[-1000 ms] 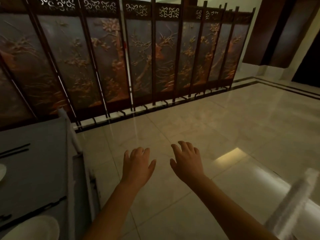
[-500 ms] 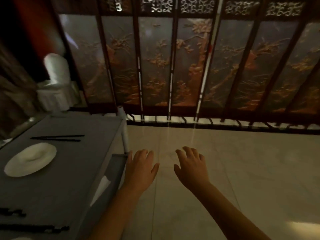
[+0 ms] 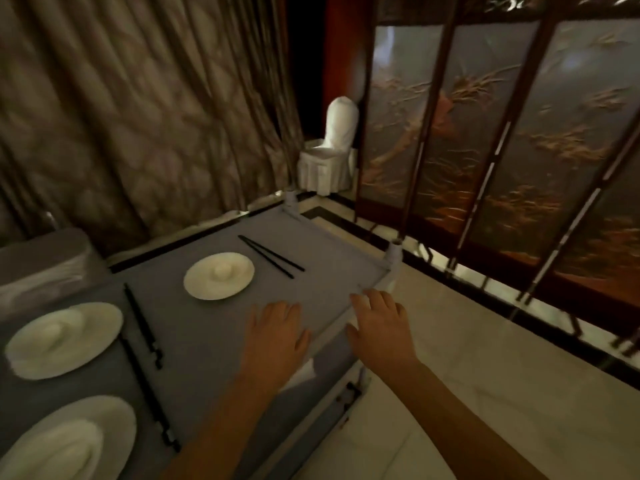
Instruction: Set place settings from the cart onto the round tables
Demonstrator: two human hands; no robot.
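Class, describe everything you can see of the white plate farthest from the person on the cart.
The farthest plate is round, off-white and looks ceramic, with a small pale mound at its centre, perhaps an upturned cup. It lies flat on the cart's grey top. A pair of black chopsticks lies just beyond it, apart. Neither hand touches it.

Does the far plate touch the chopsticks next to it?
Apart. In the head view a strip of grey cart top shows between the far plate and the chopsticks.
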